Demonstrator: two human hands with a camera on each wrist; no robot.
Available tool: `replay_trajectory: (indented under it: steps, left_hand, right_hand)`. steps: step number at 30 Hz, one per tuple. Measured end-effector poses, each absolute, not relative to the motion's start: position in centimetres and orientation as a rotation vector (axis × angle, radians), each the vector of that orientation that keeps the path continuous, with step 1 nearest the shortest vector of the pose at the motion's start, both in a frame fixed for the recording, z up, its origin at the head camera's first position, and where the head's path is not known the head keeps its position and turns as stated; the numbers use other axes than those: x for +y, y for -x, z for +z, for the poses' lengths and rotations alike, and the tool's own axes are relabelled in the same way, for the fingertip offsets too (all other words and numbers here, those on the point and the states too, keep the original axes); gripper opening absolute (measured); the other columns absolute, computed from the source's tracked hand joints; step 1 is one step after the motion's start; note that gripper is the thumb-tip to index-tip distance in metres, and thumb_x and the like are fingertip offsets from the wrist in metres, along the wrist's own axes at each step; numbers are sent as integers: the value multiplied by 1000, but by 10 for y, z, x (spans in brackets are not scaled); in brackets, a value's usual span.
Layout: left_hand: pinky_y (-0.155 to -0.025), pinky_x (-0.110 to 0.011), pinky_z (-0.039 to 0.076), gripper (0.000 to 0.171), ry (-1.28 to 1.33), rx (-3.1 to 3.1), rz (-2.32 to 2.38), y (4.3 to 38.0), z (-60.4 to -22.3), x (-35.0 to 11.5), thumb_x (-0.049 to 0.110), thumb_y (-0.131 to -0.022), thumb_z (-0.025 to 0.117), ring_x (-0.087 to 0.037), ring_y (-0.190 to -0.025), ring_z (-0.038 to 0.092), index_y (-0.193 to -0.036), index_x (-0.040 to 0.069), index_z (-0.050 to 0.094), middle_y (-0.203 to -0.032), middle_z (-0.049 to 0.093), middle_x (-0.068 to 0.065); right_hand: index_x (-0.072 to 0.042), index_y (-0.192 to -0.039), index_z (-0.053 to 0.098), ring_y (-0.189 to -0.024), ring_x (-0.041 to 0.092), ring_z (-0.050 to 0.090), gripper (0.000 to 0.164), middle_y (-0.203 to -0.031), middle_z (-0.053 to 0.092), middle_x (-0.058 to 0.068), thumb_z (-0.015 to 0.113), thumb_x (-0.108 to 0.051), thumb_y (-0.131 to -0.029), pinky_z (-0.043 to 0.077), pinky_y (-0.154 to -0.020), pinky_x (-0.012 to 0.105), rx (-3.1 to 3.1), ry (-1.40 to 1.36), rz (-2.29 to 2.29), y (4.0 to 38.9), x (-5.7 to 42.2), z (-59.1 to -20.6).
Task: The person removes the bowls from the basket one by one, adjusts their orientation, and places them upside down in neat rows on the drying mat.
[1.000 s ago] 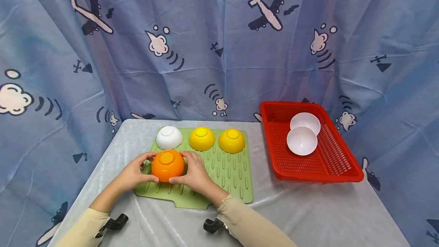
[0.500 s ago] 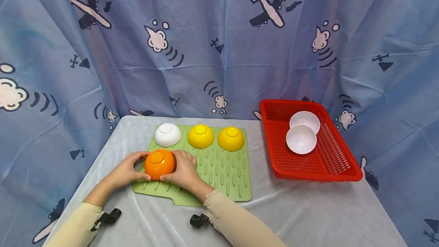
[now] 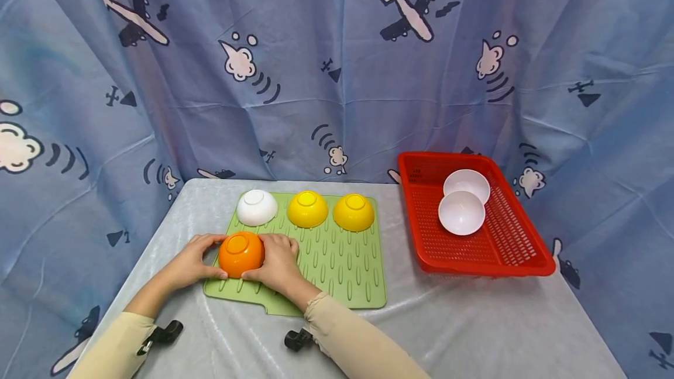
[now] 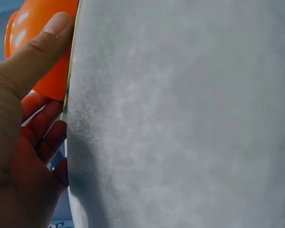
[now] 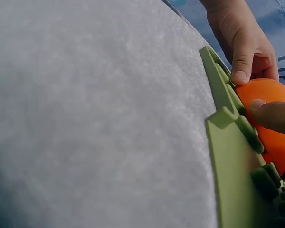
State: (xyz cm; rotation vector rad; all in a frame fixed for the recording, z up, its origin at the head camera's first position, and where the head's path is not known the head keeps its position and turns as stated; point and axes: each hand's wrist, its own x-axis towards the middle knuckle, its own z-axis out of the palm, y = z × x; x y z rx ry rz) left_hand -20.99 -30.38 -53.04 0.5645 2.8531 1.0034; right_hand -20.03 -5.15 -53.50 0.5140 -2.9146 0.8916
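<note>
The orange bowl (image 3: 241, 257) is upside down at the near left part of the green mat (image 3: 337, 276), its foot ring facing up, and the person has it between both hands. The left hand (image 3: 191, 263) grips its left side, thumb near the front rim and fingers reaching round toward the back; the right hand (image 3: 280, 265) does the same from the right, so the fingers of both are curved against the bowl, pinching it. In the wrist views the rim appears to sit on the mat, though whether it bears its full weight there I cannot tell. Behind, along the far edge of the mat, a white bowl (image 3: 257, 209) and two yellow bowls (image 3: 308, 210) stand in a row, also upside down. The step in hand looks like settling the orange bowl to start a nearer row, roughly in front of the white bowl. The next move probably calls for the fingers to open outward to both sides, without dragging the bowl along. Two white bowls (image 3: 461, 214) lie with their openings showing in the red basket (image 3: 487, 269) on the right of the desk (image 3: 447, 332); matching the row would mean turning each over.
</note>
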Motion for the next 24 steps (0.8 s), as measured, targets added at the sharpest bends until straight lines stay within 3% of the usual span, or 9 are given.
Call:
replay_trajectory:
  steps: [10,24]
  left_hand:
    - [-101,-61,43,92,-615,2831,977,214,-512,-297,44,-71,93,-35,-123,50,-144,4,53,-140,56,-15]
    - [-101,-59,41,59,-773,2822,1034,227,-491,-273,34,-82,87,-31,-119,52,-131,8,67,-124,62,-6]
  right_hand:
    - [-16,-145,53,-134,20,46,91,-141,59,0,89,-56,-71,26,-113,48,-2936,-533,829,200,-50,-532]
    - [-14,-144,53,-134,21,48,91,-140,60,1,88,-57,-72,27,-113,47,-2928,-566,810,200,-48,-531]
